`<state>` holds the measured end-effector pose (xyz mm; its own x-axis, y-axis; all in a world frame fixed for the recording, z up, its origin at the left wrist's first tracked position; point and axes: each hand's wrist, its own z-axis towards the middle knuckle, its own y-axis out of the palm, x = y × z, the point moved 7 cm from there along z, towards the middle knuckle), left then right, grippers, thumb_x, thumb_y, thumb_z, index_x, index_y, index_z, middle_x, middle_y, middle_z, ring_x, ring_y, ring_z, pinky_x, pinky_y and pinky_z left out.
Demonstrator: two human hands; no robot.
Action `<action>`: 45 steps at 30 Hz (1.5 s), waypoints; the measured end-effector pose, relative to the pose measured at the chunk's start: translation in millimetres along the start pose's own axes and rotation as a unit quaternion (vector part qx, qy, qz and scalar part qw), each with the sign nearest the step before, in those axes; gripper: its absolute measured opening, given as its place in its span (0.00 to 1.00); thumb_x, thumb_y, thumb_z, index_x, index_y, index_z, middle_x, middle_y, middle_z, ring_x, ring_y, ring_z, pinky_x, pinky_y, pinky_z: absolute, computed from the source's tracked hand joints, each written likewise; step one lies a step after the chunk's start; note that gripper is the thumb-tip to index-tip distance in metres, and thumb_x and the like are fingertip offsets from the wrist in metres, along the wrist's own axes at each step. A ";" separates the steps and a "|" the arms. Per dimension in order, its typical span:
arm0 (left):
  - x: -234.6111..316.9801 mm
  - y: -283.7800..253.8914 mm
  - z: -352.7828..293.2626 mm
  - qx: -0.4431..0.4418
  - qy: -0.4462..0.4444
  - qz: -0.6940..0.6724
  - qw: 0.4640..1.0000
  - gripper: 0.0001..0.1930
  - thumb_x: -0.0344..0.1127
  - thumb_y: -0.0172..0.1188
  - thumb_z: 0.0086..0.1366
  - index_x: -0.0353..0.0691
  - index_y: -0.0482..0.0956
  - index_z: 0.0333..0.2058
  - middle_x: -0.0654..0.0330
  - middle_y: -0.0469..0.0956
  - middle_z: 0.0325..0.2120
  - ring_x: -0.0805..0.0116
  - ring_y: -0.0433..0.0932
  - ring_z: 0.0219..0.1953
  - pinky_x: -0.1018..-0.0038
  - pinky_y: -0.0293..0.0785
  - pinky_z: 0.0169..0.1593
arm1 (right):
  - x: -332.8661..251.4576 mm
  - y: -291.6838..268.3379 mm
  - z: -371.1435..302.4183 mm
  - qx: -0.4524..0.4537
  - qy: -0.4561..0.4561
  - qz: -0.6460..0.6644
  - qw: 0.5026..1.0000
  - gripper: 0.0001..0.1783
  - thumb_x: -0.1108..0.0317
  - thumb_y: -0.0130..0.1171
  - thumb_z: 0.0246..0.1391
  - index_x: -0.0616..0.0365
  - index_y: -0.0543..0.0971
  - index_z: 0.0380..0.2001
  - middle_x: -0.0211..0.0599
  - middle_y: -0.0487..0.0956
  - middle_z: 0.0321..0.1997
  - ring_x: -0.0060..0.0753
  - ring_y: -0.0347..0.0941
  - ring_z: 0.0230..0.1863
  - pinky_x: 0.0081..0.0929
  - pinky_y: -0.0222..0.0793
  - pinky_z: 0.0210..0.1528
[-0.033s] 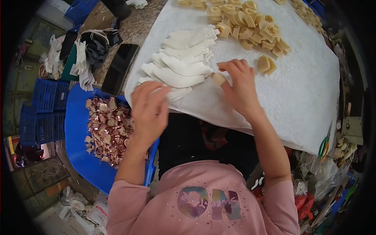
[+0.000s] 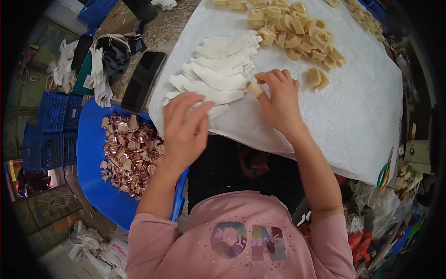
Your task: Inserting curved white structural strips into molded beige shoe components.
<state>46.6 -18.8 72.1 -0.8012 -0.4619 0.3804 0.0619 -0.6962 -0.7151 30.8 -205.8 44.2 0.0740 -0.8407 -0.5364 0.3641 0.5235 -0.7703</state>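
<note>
White curved flat pieces (image 2: pixel 216 76) lie in overlapping rows on the white-covered table (image 2: pixel 344 125). My left hand (image 2: pixel 186 128) hovers at their near edge, slightly blurred, its fingers apart and nothing seen in them. To the right of the rows is my right hand (image 2: pixel 282 102), its fingers bent and its thumb held away from them. A beige wrap (image 2: pixel 254 89) covers the tip of that thumb, close to the ends of the white pieces. No piece shows between the right fingers. Beyond that hand lies a heap of beige hollow pieces (image 2: pixel 297 35), with a small beige cluster (image 2: pixel 317 78) apart from it.
A blue bin (image 2: pixel 90 162) of shiny copper-coloured pieces (image 2: pixel 130 153) stands left of my legs. A dark phone (image 2: pixel 143 81) and gloves (image 2: pixel 100 74) lie left of the white cover. Scissors (image 2: pixel 384 176) hang by the right edge. Blue crates (image 2: pixel 55 114) are stacked far left.
My left hand has shifted a little right and its fingers have spread. My right hand has moved slightly left, toward the white pieces.
</note>
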 end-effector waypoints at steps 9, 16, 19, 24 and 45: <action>-7.4 35.1 -1.3 -0.017 0.000 0.043 0.999 0.17 0.18 0.60 0.42 0.39 0.78 0.34 0.56 0.74 0.37 0.57 0.72 0.43 0.67 0.66 0.45 | -25.0 -7.1 1.2 0.081 0.025 0.199 0.976 0.11 0.72 0.62 0.43 0.60 0.74 0.32 0.34 0.72 0.31 0.35 0.66 0.38 0.32 0.58 0.42; 23.9 28.6 11.0 -0.053 -0.012 -0.035 0.998 0.17 0.29 0.57 0.52 0.34 0.76 0.43 0.54 0.75 0.39 0.57 0.72 0.44 0.69 0.65 0.48 | 2.6 -26.1 -42.2 -0.073 0.196 0.534 0.819 0.11 0.74 0.62 0.47 0.62 0.73 0.34 0.26 0.73 0.32 0.17 0.67 0.35 0.17 0.62 0.40; 31.9 67.5 -1.5 -0.108 -0.237 -0.533 0.805 0.19 0.37 0.47 0.66 0.28 0.70 0.49 0.57 0.76 0.37 0.71 0.73 0.38 0.74 0.67 0.44 | 12.6 -21.6 -65.1 -0.112 0.218 0.547 0.800 0.11 0.74 0.62 0.48 0.62 0.73 0.34 0.26 0.73 0.31 0.15 0.67 0.33 0.17 0.63 0.37; 43.6 107.3 -17.4 -0.075 -0.377 -0.669 0.636 0.12 0.33 0.48 0.68 0.32 0.74 0.44 0.62 0.75 0.27 0.79 0.68 0.21 0.83 0.62 0.24 | 35.5 -39.8 -71.4 -0.109 0.140 0.372 0.911 0.14 0.75 0.62 0.45 0.62 0.74 0.38 0.28 0.75 0.30 0.23 0.70 0.32 0.21 0.65 0.36; 43.2 113.2 -25.0 -0.060 -0.437 -0.705 0.556 0.18 0.36 0.46 0.68 0.30 0.67 0.52 0.60 0.73 0.24 0.75 0.70 0.23 0.80 0.64 0.27 | 89.9 -108.1 -61.7 0.170 0.062 -0.101 0.978 0.29 0.90 0.49 0.30 0.58 0.73 0.41 0.39 0.74 0.48 0.46 0.63 0.48 0.37 0.63 0.50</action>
<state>4.1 -103.9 -7.1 0.5942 0.3697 0.7143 -0.3427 -0.6871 0.6406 -59.2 -329.5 57.9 -0.1373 -0.8881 -0.4387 0.6491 0.2538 -0.7171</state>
